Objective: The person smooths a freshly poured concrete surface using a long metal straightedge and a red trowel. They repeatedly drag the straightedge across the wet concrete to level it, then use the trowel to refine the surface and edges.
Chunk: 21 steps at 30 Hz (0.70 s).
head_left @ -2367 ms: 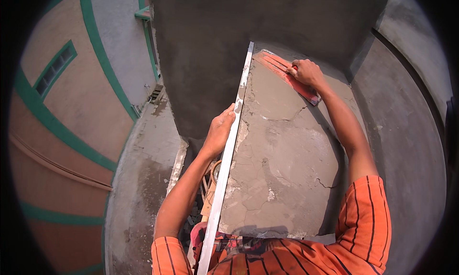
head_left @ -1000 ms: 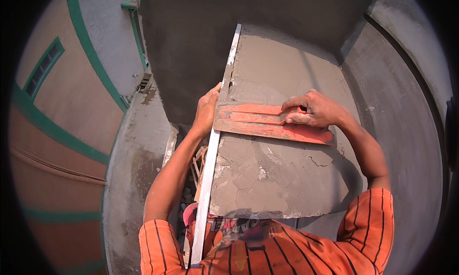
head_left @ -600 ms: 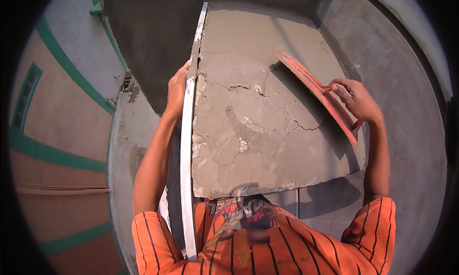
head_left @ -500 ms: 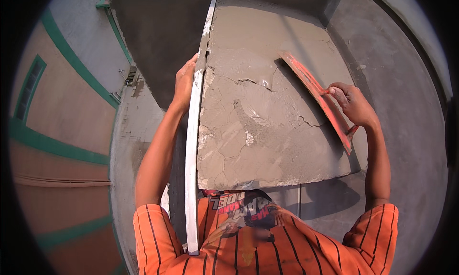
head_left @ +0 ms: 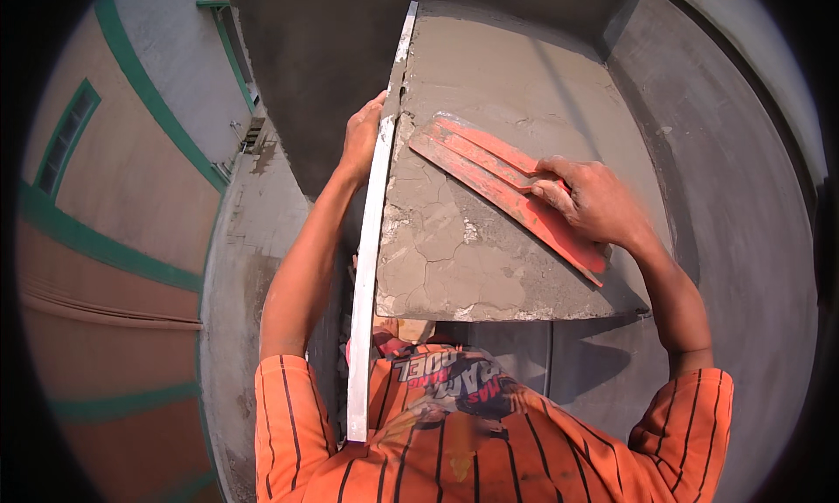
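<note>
My left hand (head_left: 360,143) grips the outer side of a long white straightedge bar (head_left: 371,232), which lies along the left edge of a mortar-covered ledge (head_left: 489,62). Part of that hand's grip is hidden behind the bar. In my right hand (head_left: 594,201) is the handle of a red plastering float (head_left: 516,201). Its long blade lies slantwise over the grey mortar, with the far end close to the bar. Cracks and rough patches show in the mortar to the left of and below the float.
A smooth grey wall (head_left: 734,197) rises along the right, and a dark surface (head_left: 323,57) lies beyond the bar. Far down on the left are a concrete strip (head_left: 253,232) and a building wall with green bands (head_left: 131,258). The ledge's near edge is close to my body.
My right hand has swept the float leftward across the mortar, and its blade is turned flatter to the surface. My left hand still holds the bar in place.
</note>
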### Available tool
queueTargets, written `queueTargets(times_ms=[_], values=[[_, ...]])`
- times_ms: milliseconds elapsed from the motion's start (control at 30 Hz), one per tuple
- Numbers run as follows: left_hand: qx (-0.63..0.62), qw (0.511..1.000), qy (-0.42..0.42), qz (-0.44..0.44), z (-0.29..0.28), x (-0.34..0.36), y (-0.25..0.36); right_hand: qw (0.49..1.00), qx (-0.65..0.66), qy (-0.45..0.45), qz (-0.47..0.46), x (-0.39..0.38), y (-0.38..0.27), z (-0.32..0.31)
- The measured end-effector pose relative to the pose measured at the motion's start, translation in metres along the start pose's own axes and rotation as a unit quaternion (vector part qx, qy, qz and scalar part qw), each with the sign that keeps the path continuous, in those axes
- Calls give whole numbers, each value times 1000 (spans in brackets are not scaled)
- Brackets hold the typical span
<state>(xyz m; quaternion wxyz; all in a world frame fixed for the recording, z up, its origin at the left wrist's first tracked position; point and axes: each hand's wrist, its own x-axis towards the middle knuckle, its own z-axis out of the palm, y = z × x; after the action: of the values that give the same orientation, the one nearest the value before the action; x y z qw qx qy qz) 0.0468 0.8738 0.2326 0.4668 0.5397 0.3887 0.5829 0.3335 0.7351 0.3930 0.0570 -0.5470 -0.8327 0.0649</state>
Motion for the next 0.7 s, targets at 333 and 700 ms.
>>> queueTargets(times_ms=[333,700], values=[[3,1000,6,-25,-12,5,-13,990,130,-49,10,-75,14,-30],[1,1000,12,-21,-3,3,-11,992,89,-37,86,22,36,-8]])
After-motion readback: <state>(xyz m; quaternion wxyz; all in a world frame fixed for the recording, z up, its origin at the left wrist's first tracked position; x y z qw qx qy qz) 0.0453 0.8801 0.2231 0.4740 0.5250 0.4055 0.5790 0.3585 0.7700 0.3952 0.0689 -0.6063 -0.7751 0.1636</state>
